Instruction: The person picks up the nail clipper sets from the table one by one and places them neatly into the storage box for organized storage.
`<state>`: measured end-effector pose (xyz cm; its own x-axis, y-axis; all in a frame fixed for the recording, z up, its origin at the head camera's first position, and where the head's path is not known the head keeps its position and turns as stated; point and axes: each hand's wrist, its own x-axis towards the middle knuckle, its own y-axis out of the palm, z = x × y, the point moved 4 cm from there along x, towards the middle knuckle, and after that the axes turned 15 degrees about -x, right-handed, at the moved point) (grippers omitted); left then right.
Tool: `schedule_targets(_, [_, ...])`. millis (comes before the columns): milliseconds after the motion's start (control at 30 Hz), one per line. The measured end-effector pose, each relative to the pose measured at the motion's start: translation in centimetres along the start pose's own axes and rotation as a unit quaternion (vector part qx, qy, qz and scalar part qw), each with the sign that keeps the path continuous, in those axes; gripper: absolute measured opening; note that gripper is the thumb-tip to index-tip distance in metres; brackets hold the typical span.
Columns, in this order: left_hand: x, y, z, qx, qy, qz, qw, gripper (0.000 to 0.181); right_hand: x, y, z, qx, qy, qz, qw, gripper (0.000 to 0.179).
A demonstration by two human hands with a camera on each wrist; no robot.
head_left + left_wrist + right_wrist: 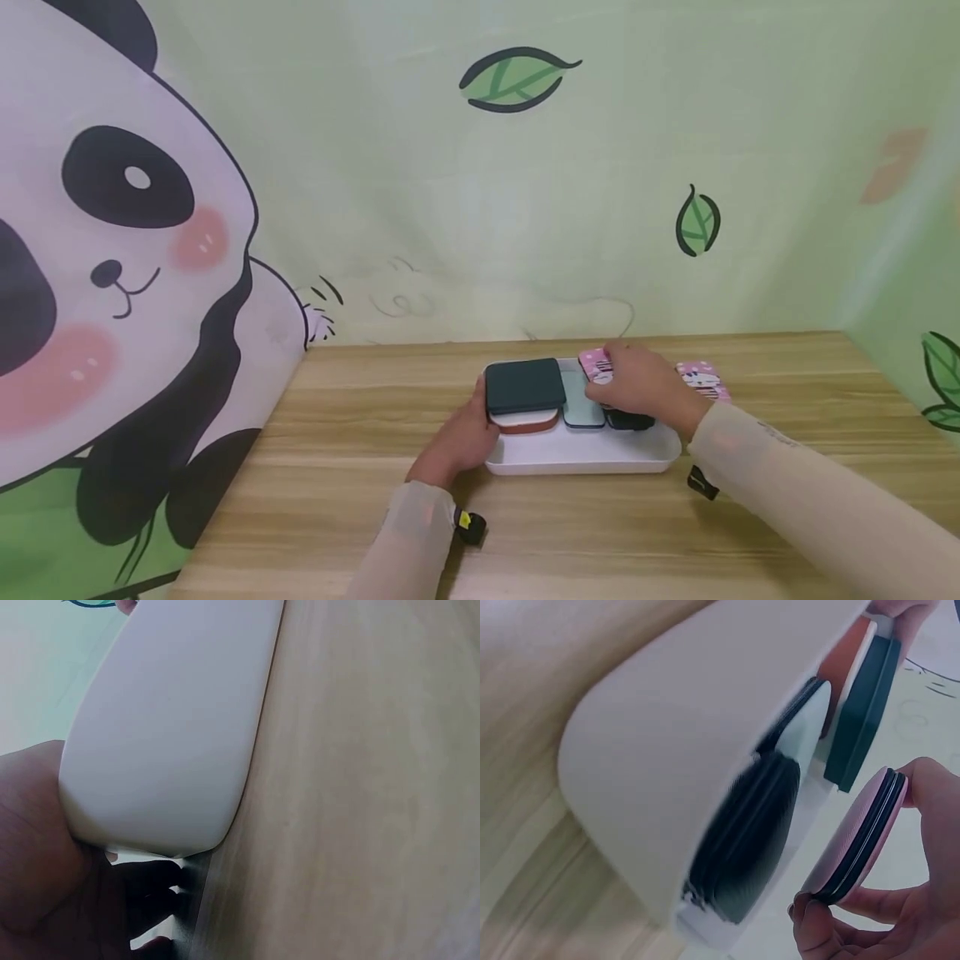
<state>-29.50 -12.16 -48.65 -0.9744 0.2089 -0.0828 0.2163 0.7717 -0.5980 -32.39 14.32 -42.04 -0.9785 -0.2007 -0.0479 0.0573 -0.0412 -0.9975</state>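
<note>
My left hand (463, 429) grips the left end of a white tray (585, 458), its palm against the outer wall in the left wrist view. Between thumb and fingers my right hand (647, 385) holds a flat pink patterned case (861, 832) with black edges, tilted above the tray's right part. A dark green square case (525, 385) lies at the tray's left, on top of a white-and-brown flat piece (525, 422). Beside it is a pale green flat case (582, 402). A black ridged item (746, 832) stands in the tray below the right hand, partly hidden in the head view.
Another pink patterned case (702, 379) lies on the wooden table (337, 442) right of the tray, partly behind the right hand. A green backdrop (375, 167) with a printed panda and leaves rises behind the table's far edge.
</note>
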Motion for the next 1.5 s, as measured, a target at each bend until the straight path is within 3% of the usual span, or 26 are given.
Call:
schedule_targets(500, [0.1,0.0,-0.3,0.005,0.019,-0.002,0.9998,0.077,0.3,1.4,1.9,-0.022,-0.014,0.031,0.9992,0.077])
schedule_targets(900, [-0.2,-0.2,-0.5,0.0,0.02,0.001,0.9998,0.076,0.0,1.5,3.3,-0.07,-0.063,-0.001,0.9955,0.058])
schedule_targets(1100, [0.0,-0.1,-0.5,-0.005,0.018,0.003,0.9998,0.076,-0.6,1.5,3.5,-0.097,-0.086,0.002,0.9916,0.07])
schedule_targets(1300, [0.8,0.3,0.6,-0.003,0.001,0.007,1.0,0.079,-1.4,1.7,3.4,-0.107,-0.112,0.027,0.9876,0.087])
schedule_targets(1500, [0.9,0.2,0.8,-0.011,-0.005,0.008,0.9999,0.08,-1.5,1.8,3.2,-0.111,-0.143,0.012,0.9834,0.073])
